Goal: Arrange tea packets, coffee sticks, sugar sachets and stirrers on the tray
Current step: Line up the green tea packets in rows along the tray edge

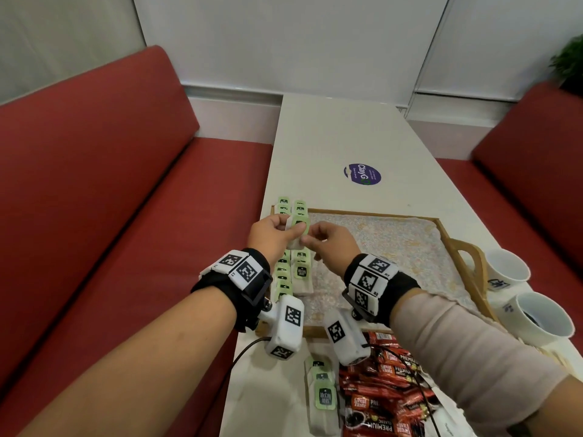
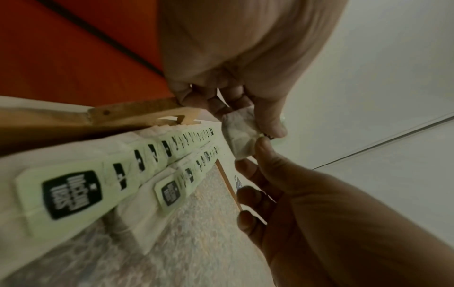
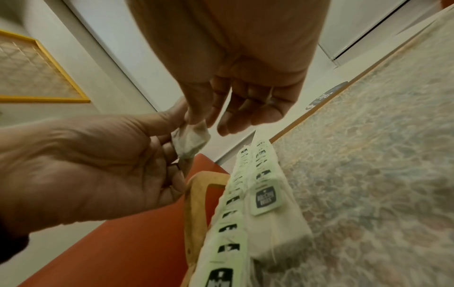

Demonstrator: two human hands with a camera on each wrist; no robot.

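Loose tea packets [image 1: 323,395] and red coffee sticks [image 1: 383,392] lie on the table's near edge. Beyond them, both hands hover over the wooden tray's [image 1: 372,214] left side, above two rows of tea packets [image 1: 291,272]. Left hand [image 1: 273,236] pinches a held tea packet [image 1: 296,230]; right hand [image 1: 331,242], fingers loosely curled, pinches its edge. Two cups [image 1: 523,291] stand right.

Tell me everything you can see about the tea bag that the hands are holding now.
The tea bag is a soft white paper pouch with a pale green tag, slightly crumpled. It is lifted above the left end of the wooden tray, over two rows of similar tea bags. The left hand pinches it; the right hand touches its edge with the fingertips.
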